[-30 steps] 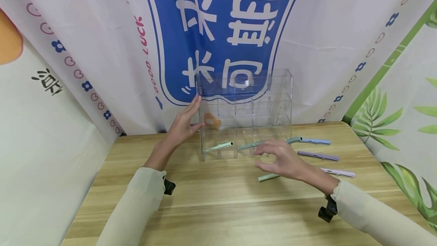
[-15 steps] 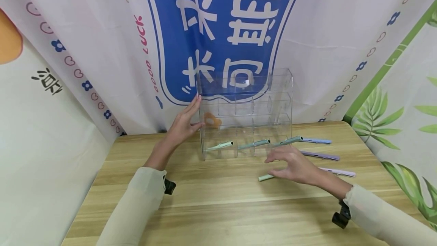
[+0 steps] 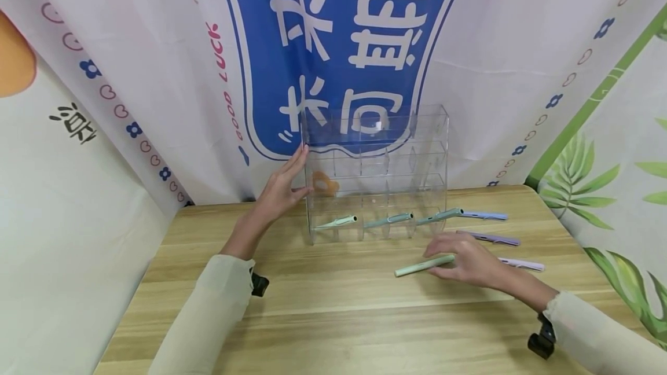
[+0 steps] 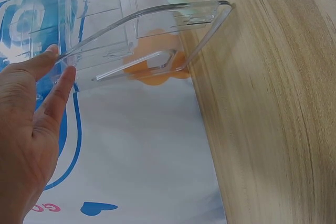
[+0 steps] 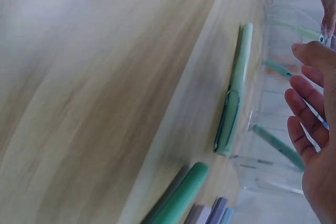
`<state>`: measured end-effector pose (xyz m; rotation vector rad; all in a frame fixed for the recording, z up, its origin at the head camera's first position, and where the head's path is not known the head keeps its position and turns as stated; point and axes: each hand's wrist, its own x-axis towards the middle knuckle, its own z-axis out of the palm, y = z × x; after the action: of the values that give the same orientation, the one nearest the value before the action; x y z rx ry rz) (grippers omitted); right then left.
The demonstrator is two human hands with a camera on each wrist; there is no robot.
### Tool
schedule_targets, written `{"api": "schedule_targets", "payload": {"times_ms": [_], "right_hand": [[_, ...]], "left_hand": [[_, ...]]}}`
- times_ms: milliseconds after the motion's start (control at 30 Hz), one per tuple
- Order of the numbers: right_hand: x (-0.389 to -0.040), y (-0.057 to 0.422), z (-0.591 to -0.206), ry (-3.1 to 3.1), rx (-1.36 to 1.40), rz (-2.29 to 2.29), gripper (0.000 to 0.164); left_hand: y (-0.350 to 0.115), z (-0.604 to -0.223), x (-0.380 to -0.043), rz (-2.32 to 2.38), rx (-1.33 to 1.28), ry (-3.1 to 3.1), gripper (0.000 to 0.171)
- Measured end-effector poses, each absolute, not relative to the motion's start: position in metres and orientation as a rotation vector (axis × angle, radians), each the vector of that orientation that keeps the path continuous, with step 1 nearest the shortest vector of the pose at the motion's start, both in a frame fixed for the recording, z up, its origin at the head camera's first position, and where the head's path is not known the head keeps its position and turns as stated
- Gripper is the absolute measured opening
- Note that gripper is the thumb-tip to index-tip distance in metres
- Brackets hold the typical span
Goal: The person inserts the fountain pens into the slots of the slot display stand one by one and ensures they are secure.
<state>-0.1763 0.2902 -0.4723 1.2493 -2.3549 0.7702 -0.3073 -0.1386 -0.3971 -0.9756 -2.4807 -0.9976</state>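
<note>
A clear acrylic pen rack [image 3: 375,184] stands against the backdrop. My left hand [image 3: 276,192] rests on its left side panel with fingers mostly straight; in the left wrist view thumb and finger [image 4: 63,85] touch the panel's edge. My right hand [image 3: 466,259] hovers around the right end of a pale green pen [image 3: 417,267] on the table, thumb and fingers apart. In the right wrist view that pen [image 5: 234,95] lies clear of the loosely bent fingers, with a deeper green pen [image 5: 181,195] nearby. The bottom row holds a mint pen [image 3: 339,221] and two teal pens [image 3: 391,220].
Right of the rack lie a blue pen [image 3: 484,215], a purple pen [image 3: 492,238] and a lavender pen [image 3: 523,264] on the wooden table [image 3: 323,317]. A printed curtain [image 3: 500,91] hangs close behind the rack.
My right hand has drawn back rightward and toward me, from the rack's front to the pale green pen on the table. The left hand stays on the rack.
</note>
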Motion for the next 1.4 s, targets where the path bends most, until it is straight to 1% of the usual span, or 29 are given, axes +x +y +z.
{"api": "schedule_targets", "payload": {"times_ms": [300,700,933,1400], "right_hand": [[-0.178,0.303,-0.483,-2.356,1.279,0.792,0.03],[-0.175,0.313,-0.497,-2.488,1.184,0.794,0.031],[-0.178,0.316,-0.5,-2.509,1.175,0.809,0.031],[-0.183,0.318,-0.51,-2.545,1.134,0.844,0.03]], "left_hand": [[-0.138,-0.396,-0.307,-0.978,-0.968,-2.486,0.099],[-0.139,-0.397,-0.306,-1.0,-0.963,-2.492,0.099],[-0.138,-0.397,-0.307,-1.0,-0.981,-2.47,0.095],[-0.139,-0.396,-0.307,-0.996,-0.979,-2.479,0.097]]}}
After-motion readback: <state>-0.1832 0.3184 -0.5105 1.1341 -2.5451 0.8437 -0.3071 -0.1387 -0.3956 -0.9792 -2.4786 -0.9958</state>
